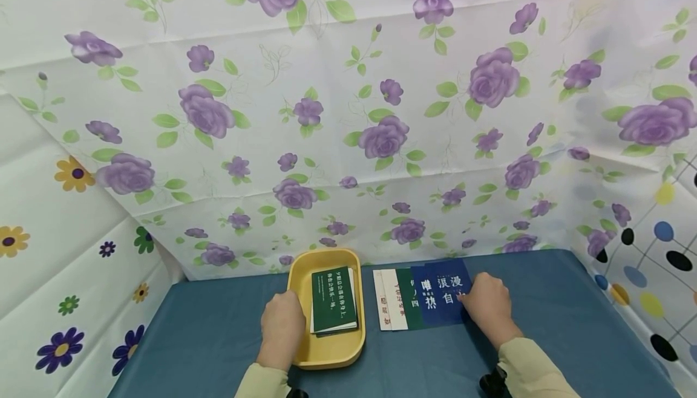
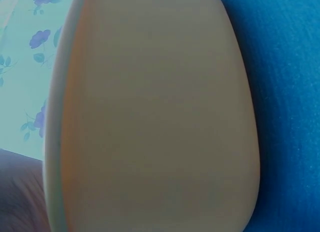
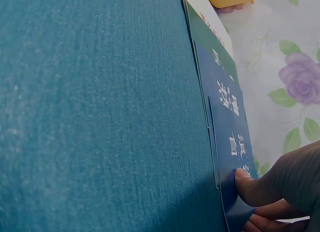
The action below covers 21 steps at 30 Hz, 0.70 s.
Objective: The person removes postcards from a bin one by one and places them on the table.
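Note:
At the left rim of a yellow plastic tray (image 1: 356, 325), my left hand (image 1: 283, 330) grips the edge with curled fingers. The tray's outer wall (image 2: 160, 111) fills most of the left wrist view. Inside it lies a small stack of cards, topped by a green card (image 1: 333, 298) with white writing. To the tray's right, several cards overlap in a row: cream cards (image 1: 385, 319), a green one (image 1: 404, 277) and blue ones. My right hand (image 1: 488, 306) pinches the rightmost blue card (image 3: 227, 167) by its right end, thumb on top and fingers underneath.
A blue cloth (image 1: 229, 319) covers the table. Behind it rises a white sheet (image 1: 327, 144) with purple roses. Flower-patterned sheeting (image 1: 81, 277) borders the left side, and a dotted sheet (image 1: 642, 277) the right.

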{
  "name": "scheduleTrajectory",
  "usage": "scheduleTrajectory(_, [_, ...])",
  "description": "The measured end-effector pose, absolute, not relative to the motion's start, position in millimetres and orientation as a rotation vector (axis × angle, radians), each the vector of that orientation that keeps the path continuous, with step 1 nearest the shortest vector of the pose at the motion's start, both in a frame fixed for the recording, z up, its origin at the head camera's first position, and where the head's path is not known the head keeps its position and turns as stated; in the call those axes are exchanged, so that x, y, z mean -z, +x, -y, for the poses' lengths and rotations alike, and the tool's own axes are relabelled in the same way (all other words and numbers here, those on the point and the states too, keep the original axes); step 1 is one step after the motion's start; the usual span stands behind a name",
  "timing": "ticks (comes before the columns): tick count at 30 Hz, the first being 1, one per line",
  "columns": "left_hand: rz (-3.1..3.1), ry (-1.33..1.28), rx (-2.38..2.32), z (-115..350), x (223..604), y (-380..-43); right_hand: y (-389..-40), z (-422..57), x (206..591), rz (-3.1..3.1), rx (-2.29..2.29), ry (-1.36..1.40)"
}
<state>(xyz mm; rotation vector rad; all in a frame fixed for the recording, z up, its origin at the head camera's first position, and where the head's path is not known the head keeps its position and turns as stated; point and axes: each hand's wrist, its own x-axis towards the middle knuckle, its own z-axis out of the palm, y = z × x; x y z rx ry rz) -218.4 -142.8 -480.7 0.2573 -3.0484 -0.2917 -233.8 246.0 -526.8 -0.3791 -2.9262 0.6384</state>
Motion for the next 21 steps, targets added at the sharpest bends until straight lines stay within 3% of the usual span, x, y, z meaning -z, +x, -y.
scheduleTrajectory(21, [3.017,0.222,0.282,143.8,484.4,-219.1,-230.7,-248.7,517.1,3.008,-0.724,-0.408])
